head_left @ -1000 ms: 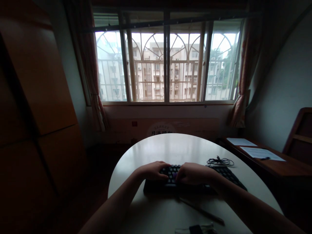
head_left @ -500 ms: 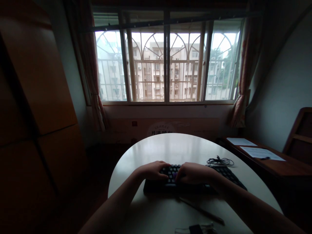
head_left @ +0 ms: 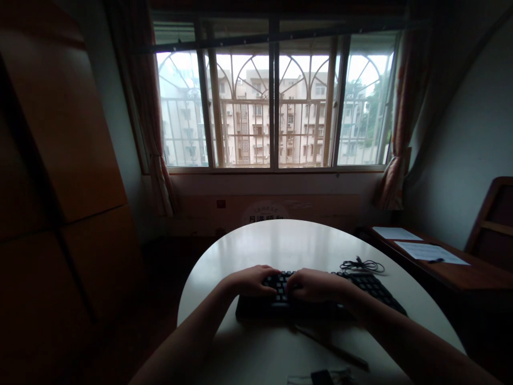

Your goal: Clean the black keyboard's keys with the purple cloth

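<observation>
A black keyboard (head_left: 268, 309) lies on the white round table, its long near side towards me. My left hand (head_left: 252, 280) rests over its left end, thumb and forefinger spread apart on the keys. My right hand (head_left: 315, 284) is curled over the middle of the keyboard, fingertips pinched together low among the keys. A faint purplish tint shows at those fingertips, but what they hold is hidden. Part of the keys under both hands is covered. The number keys (head_left: 371, 286) show right of my right wrist.
A coiled black cable (head_left: 363, 265) lies behind the keyboard's right end. In front are a thin dark stick (head_left: 332, 348) and a small black object (head_left: 321, 377). Papers (head_left: 430, 252) and a pen (head_left: 436, 261) lie on a brown side table; a wooden cabinet (head_left: 88, 176) stands left.
My right hand has shifted slightly left along the keyboard. The purple spot seen by its fingertips earlier is now mostly covered. My left hand stays put.
</observation>
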`<control>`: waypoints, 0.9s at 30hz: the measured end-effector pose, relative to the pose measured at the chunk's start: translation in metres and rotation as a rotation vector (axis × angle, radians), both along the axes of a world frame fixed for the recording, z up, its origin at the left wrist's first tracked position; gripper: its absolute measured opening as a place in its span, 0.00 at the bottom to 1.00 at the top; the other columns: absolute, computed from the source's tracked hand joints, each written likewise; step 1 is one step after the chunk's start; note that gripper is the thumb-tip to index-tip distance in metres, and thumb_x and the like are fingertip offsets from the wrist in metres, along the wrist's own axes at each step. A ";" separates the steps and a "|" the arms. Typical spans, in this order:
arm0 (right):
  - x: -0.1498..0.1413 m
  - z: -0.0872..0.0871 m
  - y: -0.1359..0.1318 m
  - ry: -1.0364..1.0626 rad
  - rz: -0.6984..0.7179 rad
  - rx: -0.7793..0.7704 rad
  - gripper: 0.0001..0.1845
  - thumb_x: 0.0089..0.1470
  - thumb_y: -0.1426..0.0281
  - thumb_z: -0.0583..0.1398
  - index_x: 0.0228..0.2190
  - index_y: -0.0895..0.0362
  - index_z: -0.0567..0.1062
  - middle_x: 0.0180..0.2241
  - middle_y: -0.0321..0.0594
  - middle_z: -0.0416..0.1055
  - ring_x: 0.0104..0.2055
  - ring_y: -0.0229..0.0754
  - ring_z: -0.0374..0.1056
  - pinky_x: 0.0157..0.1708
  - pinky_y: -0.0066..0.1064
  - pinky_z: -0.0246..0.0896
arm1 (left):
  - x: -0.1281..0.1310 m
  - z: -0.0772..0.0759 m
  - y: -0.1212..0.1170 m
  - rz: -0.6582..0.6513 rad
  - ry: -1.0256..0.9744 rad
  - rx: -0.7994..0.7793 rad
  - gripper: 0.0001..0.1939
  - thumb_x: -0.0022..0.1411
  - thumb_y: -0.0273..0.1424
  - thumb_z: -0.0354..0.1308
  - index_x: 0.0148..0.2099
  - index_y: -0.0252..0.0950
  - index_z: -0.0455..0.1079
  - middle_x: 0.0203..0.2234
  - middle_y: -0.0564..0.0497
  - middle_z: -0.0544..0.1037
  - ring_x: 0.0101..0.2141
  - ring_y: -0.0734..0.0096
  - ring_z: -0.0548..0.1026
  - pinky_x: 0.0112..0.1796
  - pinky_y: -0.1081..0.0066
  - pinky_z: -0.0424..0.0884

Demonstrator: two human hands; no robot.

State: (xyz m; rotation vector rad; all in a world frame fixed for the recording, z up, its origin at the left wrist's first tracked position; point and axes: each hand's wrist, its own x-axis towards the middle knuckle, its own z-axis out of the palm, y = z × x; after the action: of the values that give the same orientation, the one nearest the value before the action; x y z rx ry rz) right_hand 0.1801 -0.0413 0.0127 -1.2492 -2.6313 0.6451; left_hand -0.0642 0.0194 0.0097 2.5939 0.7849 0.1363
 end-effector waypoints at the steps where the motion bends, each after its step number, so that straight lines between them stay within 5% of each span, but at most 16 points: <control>1: 0.000 -0.001 0.001 0.004 0.000 0.005 0.18 0.52 0.70 0.56 0.42 0.53 0.81 0.38 0.37 0.80 0.35 0.41 0.73 0.35 0.27 0.62 | 0.000 0.000 0.000 -0.003 -0.001 0.000 0.33 0.58 0.40 0.64 0.65 0.44 0.63 0.56 0.46 0.71 0.54 0.51 0.70 0.54 0.58 0.66; 27: -0.005 -0.008 0.002 -0.042 -0.006 0.074 0.13 0.53 0.69 0.56 0.39 0.54 0.77 0.32 0.35 0.75 0.31 0.39 0.66 0.29 0.26 0.54 | 0.000 0.005 -0.002 -0.006 0.006 -0.019 0.33 0.58 0.40 0.64 0.65 0.44 0.63 0.56 0.46 0.71 0.55 0.50 0.69 0.54 0.58 0.65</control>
State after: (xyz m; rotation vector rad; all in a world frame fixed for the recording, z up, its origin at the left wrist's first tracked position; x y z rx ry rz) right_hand 0.1754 -0.0391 0.0049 -1.2627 -2.6576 0.5209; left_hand -0.0642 0.0176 0.0144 2.5799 0.7765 0.1183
